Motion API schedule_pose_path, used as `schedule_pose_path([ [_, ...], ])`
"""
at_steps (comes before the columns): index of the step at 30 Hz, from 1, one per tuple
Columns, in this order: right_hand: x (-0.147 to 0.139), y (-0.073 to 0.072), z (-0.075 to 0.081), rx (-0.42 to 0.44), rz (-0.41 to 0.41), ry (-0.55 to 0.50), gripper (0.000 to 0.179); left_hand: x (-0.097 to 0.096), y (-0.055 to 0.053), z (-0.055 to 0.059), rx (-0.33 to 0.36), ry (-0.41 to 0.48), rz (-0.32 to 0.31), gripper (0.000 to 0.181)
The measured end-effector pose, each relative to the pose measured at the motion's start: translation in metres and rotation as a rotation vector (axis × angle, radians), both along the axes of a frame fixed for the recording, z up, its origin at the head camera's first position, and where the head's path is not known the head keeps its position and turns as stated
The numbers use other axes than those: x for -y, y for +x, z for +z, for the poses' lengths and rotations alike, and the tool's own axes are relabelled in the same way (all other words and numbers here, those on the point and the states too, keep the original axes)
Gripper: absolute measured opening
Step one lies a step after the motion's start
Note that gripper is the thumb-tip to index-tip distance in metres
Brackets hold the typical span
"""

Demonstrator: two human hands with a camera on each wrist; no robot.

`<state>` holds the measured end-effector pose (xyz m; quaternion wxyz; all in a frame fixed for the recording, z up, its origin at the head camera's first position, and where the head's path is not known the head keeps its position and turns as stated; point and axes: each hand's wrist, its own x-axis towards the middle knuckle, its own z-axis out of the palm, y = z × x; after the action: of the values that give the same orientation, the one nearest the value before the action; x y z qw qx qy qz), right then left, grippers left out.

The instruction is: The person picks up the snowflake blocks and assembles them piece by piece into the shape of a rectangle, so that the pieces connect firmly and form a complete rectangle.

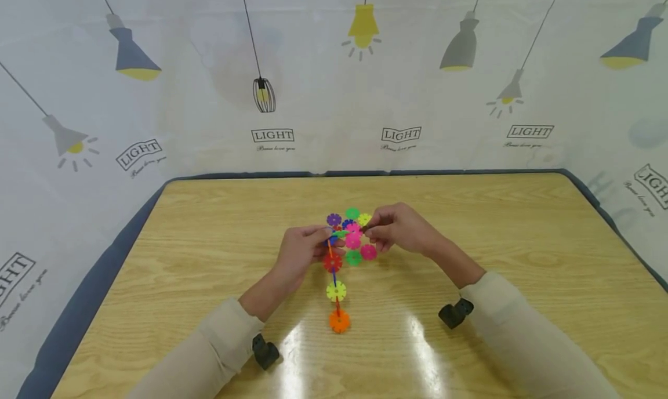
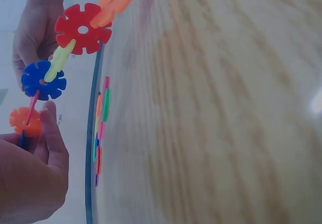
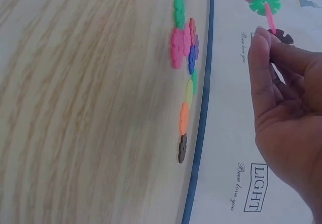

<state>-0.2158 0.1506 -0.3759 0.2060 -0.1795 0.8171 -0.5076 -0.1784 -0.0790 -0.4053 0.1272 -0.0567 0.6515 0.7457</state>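
A chain of notched plastic flower discs stretches between both hands above the table. My left hand [image 1: 300, 254] pinches its middle, by a blue disc beside an orange disc [image 2: 25, 121]. From there one end runs toward me through a red disc [image 1: 332, 263] and a yellow disc [image 1: 336, 291] to an orange end disc [image 1: 340, 320]. Between the hands are a green disc [image 3: 265, 4] and a pink disc [image 3: 269, 17] joined edge to face. My right hand [image 1: 404, 229] pinches a dark brown disc [image 3: 284, 36] meeting the pink one.
Loose discs lie on the wooden table [image 1: 209, 225] beyond the hands, among them a purple disc [image 1: 334, 220], a green disc [image 1: 354, 257] and a pink disc [image 1: 369, 251]. In the right wrist view a dark disc [image 3: 182, 148] lies by an orange one. A printed curtain [image 1: 323, 51] hangs behind.
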Motion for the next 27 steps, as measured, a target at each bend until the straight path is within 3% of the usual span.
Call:
schedule_pose_path([
  [11,0.006,0.001,-0.001,-0.039,0.016,0.046,0.016,-0.002,0.002,0.002,-0.006,0.008,0.034,0.025],
  [21,0.006,0.000,-0.001,0.003,0.021,0.012,0.021,0.006,0.001,-0.003,0.000,0.030,-0.030,0.026],
  [27,-0.004,-0.005,-0.006,0.021,0.009,0.031,0.025,0.014,0.001,-0.005,0.014,0.056,-0.038,0.024],
])
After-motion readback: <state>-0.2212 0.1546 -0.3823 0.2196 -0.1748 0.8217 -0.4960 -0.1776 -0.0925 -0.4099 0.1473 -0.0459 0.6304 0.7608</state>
